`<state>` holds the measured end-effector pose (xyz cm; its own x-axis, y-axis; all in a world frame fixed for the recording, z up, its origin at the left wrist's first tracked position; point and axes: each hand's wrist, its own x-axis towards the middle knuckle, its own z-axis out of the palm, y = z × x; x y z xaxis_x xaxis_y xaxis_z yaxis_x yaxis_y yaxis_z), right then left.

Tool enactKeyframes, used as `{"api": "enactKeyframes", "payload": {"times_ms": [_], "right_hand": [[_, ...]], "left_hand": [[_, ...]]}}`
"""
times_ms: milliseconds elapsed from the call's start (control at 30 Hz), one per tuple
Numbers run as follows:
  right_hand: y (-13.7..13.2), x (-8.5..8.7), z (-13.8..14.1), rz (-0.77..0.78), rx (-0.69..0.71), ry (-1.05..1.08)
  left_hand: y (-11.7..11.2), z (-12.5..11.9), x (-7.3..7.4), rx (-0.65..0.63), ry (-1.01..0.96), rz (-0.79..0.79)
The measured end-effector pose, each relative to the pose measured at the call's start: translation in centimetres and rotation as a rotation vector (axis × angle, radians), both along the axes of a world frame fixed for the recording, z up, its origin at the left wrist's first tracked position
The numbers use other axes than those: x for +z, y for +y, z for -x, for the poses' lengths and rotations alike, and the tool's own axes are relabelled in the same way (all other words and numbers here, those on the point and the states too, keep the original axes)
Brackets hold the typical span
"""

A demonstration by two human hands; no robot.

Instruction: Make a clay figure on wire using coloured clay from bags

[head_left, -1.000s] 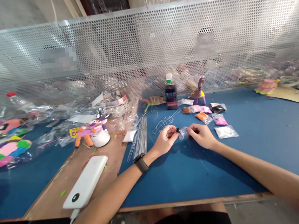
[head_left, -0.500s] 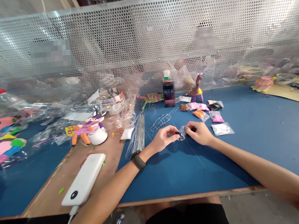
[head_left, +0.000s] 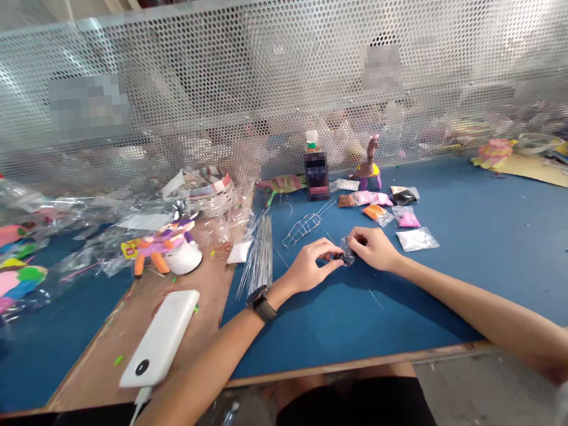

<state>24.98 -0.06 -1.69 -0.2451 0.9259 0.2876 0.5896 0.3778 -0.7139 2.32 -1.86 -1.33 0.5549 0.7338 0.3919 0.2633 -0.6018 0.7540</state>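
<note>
A small clear plastic bag with something dark in it is between my two hands over the blue table. My left hand pinches its left side between thumb and fingers. On the other side, my right hand has its fingers closed on the bag's edge. A thin wire lies on the table just below the hands. Behind my left hand rests a cage-like bent wire frame. Small packets of colored clay, among them an orange one and a white one, lie beyond my right hand.
A bundle of straight wires lies left of my hands. Behind stand a dark-labeled bottle and a brown animal figure. A white power bank with a cable lies by my left forearm. A perforated metal screen closes the back.
My hands have drawn slightly closer together, and more of the dark bag shows at my left fingertips. The camera view has shifted a little.
</note>
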Motion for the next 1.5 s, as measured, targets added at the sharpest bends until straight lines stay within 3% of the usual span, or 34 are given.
{"api": "enactKeyframes", "payload": {"times_ms": [367, 467, 600, 700, 1000, 1133, 1267, 1500], "right_hand": [[0.6, -0.2, -0.3, 0.042, -0.099, -0.069], [0.4, 0.1, -0.1, 0.055, -0.154, -0.113], [0.2, 0.5, 0.1, 0.066, -0.232, -0.163], [0.2, 0.6, 0.1, 0.077, -0.265, -0.177], [-0.4, 0.9, 0.5, 0.057, -0.244, -0.171], [-0.4, 0.9, 0.4, 0.023, -0.213, -0.162], [-0.3, 0.7, 0.1, -0.048, -0.205, -0.151], [0.4, 0.7, -0.6, -0.106, -0.282, 0.006]], "left_hand": [[0.6, -0.1, -0.8, 0.104, -0.088, 0.049], [0.7, -0.1, -0.9, 0.149, -0.047, -0.047], [0.9, 0.0, -1.2, 0.097, 0.084, -0.200], [0.7, 0.0, -1.3, 0.080, 0.140, -0.227], [0.1, -0.3, -0.2, 0.014, 0.128, -0.110], [0.3, -0.2, -0.1, 0.017, 0.054, 0.080], [0.8, -0.1, -1.0, 0.060, -0.009, 0.245], [2.9, 0.4, -2.1, 0.252, -0.391, 0.285]]}}
